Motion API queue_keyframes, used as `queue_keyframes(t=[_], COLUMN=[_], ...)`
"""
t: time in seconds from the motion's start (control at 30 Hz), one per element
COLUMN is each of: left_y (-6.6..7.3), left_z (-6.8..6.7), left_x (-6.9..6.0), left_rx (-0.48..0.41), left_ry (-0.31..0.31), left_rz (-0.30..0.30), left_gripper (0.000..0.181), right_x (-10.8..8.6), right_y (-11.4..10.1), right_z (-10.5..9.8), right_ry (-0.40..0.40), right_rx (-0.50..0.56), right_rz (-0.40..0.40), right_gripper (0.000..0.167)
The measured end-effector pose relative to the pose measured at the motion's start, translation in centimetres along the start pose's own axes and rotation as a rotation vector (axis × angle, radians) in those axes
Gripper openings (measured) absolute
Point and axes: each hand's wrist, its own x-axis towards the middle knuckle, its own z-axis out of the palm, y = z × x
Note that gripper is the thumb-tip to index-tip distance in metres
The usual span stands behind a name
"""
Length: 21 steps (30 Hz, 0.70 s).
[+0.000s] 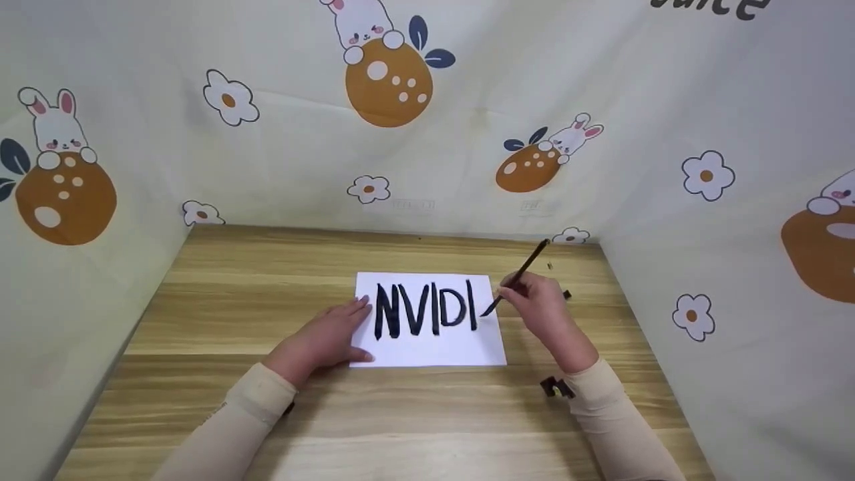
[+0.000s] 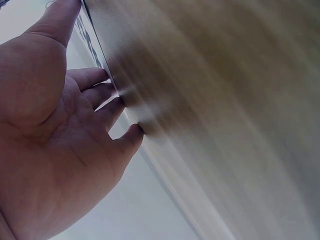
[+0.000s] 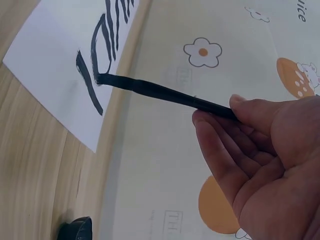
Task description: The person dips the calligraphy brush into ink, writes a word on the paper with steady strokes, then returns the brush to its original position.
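Observation:
A sheet of white paper [image 1: 427,354] lies on the table with thick black strokes [image 1: 435,308] on it that read NVIDI. My right hand [image 1: 540,304] pinches a slim black paintbrush [image 1: 523,268] between thumb and fingertips. Just right of the last upright stroke is the brush's dark tip; I cannot tell whether it touches the paper. In the right wrist view, the brush [image 3: 160,92] slants from the fingers toward the sheet [image 3: 47,60]. With fingers spread, my left hand [image 1: 327,337] rests on the paper's left edge. The left wrist view shows these fingertips [image 2: 131,137] down at the surface.
The wood-grain table [image 1: 220,287] meets pale fabric walls [image 1: 287,153] printed with rabbits, oranges and flowers at the back and sides. A small black object [image 1: 567,294] sits behind the right hand. Beside the right sleeve is another dark item [image 1: 558,387], its kind unclear.

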Motion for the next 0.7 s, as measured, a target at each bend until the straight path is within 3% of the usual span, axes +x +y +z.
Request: queue_keyframes(t=[0.17,0.37,0.57,0.7], left_y=[-0.3,-0.3,-0.2,-0.2], left_z=[0.2,0.1,0.1,0.1], left_x=[0.0,0.0,-0.1,0.0], left_rx=[-0.011,-0.009,-0.008,-0.013], left_ry=[0.014,0.010,0.002,0.007], left_rz=[0.006,0.005,-0.006,0.002], left_gripper=[0.103,0.104,0.104,0.104], right_x=[0.4,0.8,1.3,1.3], right_y=[0.6,1.7,2.6,2.8], right_z=[0.0,0.5,1.2,1.6], right_ry=[0.088,0.164,0.162,0.144], right_rx=[0.038,-0.038,-0.141,-0.180], right_rz=[-0.019,-0.091,-0.222,-0.264], right_gripper=[0.009,0.009,0.008,0.009])
